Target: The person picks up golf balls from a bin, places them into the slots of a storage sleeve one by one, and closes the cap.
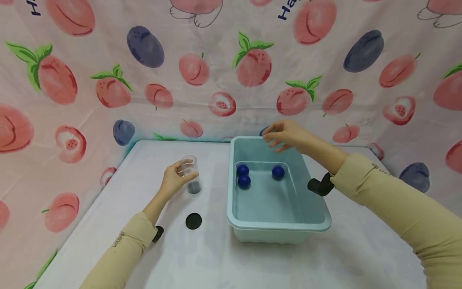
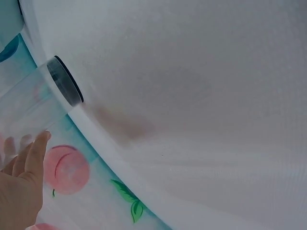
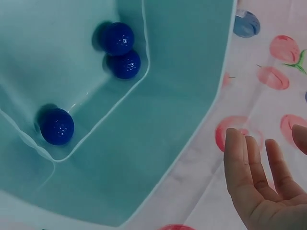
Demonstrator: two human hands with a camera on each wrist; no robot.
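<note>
My left hand (image 1: 173, 180) grips a clear plastic cylinder (image 1: 188, 165) between thumb and fingers. The cylinder stands upright, with a dark base (image 2: 65, 82) and an open top. On the table just in front of it lies a round black lid (image 1: 193, 220). Over the far rim of a pale teal tub (image 1: 279, 225) hovers my right hand (image 1: 286, 134), fingers loosely bent and holding nothing. Inside the tub are three dark blue balls: two touching balls (image 1: 244, 182) by the left side and a single ball (image 1: 278, 172) farther right.
A white cloth covers the table (image 1: 213, 257). Behind and to the left hangs a pink fruit-print curtain (image 1: 202, 36), close to the tub's far end. The tub's raised walls stand between the two hands' sides of the table.
</note>
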